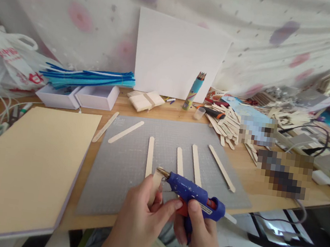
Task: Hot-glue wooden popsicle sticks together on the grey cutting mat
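Observation:
My right hand (pixel 204 230) is closed around the handle of a blue hot glue gun (pixel 189 189), whose metal nozzle points left. A white glue stick (pixel 230 218) pokes out of its rear end. Between the fingers of my left hand (pixel 141 213) is a wooden craft stick (pixel 155 185), its upper end at the nozzle tip. Whether nozzle and stick touch I cannot tell. Beyond my hands, several loose craft sticks (pixel 197 164) lie apart on the grey cutting mat (pixel 107 189).
A tan board (pixel 26 162) covers the left side. Behind the mat are white box trays (pixel 97 97) with blue pipe cleaners (pixel 88 77), a bundle of craft sticks (pixel 146 100) and a pencil tube (pixel 194 91). A stick pile (pixel 224 125) and power strips (pixel 327 161) lie right.

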Motion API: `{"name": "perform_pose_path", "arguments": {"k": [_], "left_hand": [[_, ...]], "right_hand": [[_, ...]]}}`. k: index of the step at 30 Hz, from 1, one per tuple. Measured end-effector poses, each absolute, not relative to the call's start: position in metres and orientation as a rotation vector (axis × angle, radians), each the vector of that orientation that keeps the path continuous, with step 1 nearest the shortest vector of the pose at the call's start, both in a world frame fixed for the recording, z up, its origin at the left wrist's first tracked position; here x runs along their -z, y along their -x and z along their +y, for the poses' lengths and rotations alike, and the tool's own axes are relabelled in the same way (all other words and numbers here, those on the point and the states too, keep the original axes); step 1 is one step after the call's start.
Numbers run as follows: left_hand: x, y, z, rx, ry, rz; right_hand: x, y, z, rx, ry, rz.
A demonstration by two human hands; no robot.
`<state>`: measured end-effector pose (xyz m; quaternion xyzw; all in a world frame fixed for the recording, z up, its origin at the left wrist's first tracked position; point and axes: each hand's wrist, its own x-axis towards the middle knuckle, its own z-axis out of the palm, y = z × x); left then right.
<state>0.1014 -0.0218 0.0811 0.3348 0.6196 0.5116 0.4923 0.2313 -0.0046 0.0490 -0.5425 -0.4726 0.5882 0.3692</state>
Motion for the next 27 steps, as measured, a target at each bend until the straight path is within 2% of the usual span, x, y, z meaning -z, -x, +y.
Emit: {"name": "perform_pose_path", "arguments": {"k": [13,27], "left_hand": [[-0.085,-0.096,-0.019,-1.204,-0.809,1.37],[-0.095,-0.103,-0.021,-1.187,-0.865,1.431]], "right_hand": [[-0.037,-0.24,-0.016,-1.482,1.143,-1.096],[-0.048,-0.234,-0.013,-1.547,1.243,-0.988]]}}
